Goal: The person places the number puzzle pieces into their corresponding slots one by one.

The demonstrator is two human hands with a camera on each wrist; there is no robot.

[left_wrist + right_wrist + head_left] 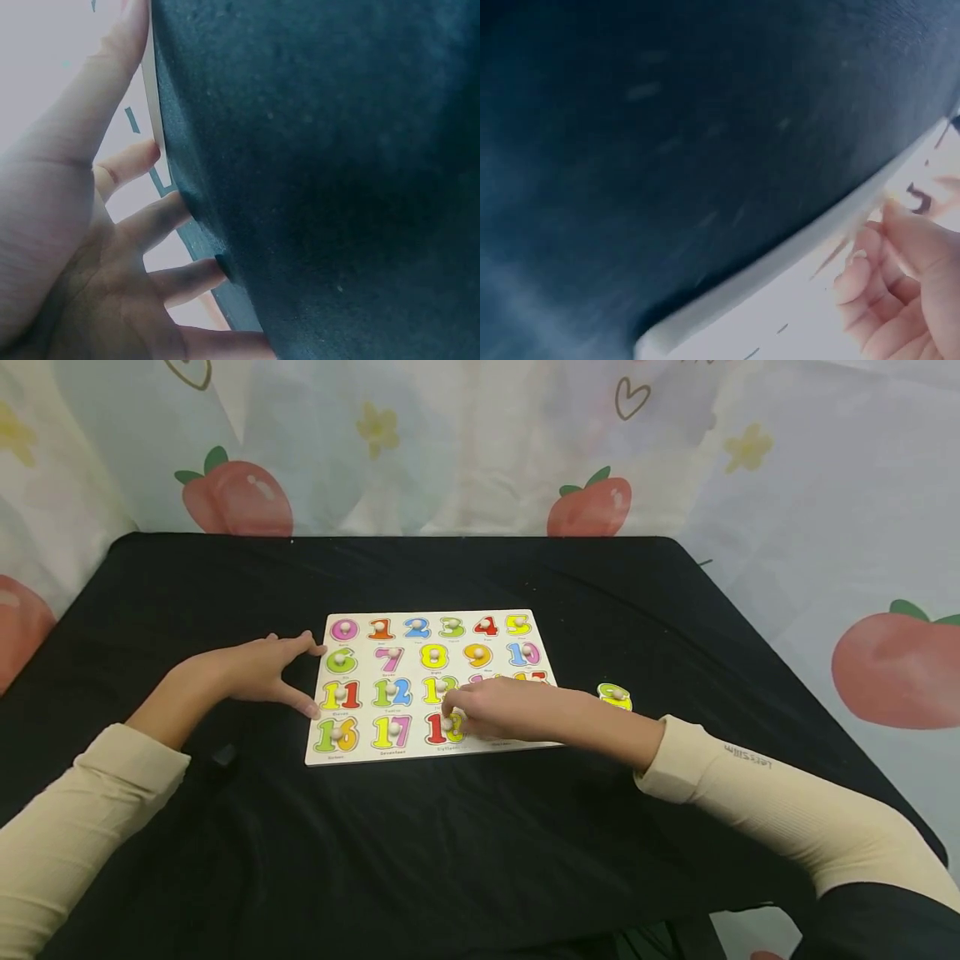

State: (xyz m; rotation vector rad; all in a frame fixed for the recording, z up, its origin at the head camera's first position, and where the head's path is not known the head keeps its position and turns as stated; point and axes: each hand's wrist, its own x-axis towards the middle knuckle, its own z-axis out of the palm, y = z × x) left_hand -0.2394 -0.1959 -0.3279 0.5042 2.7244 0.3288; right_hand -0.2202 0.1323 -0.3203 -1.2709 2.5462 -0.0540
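Observation:
A white number puzzle board (pixel 371 758) with colourful knobbed pieces lies on the black cloth. My left hand (pixel 258 670) is at its left edge, thumb and forefinger spread and touching the rim. In the left wrist view the fingers (pixel 172 285) are extended along the board's side. My right hand (pixel 502 706) reaches over the lower rows, its curled fingertips pinching the knob of the red-and-yellow 18 piece (pixel 435 727), which lies in the board. The hand covers pieces to the right of it. The right wrist view is blurred, showing curled fingers (pixel 855 277) over the board.
A loose green-and-yellow knobbed piece (pixel 615 696) lies on the cloth right of the board, partly behind the right forearm. A small dark object (pixel 223 755) sits near the left wrist. Behind the black-covered table (pixel 375 860) hangs a peach-patterned curtain (pixel 465 443).

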